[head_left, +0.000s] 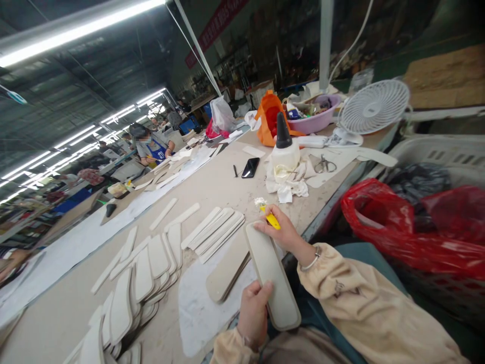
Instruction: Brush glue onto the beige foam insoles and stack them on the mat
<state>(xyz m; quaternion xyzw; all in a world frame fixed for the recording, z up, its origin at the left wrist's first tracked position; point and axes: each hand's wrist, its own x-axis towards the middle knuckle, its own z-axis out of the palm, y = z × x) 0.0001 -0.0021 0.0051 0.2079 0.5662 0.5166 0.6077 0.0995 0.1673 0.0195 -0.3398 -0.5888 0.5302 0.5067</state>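
Note:
In front of my body I hold a long pale panel with rounded ends (273, 277). My left hand (254, 312) is closed on its lower left edge, thumb on top. My right hand (282, 230) is closed around a small yellow-handled brush (272, 218) with a white, clumped tip, and its fingers also touch the panel's upper end. A short stack of similar panels (229, 270) lies on white paper (193, 308) beside my left hand. Further left are a neat row of narrow strips (215, 230) and a large overlapping pile of panels (140, 278).
Beyond my right hand, a white bottle with a black nozzle (284, 154) stands on crumpled cloth. A phone (250, 168), scissors (325, 164), orange bag (270, 119), purple basin (316, 119) and fan (373, 108) are nearby. A red plastic bag (379, 222) bulges at right. A co-worker (151, 146) sits across.

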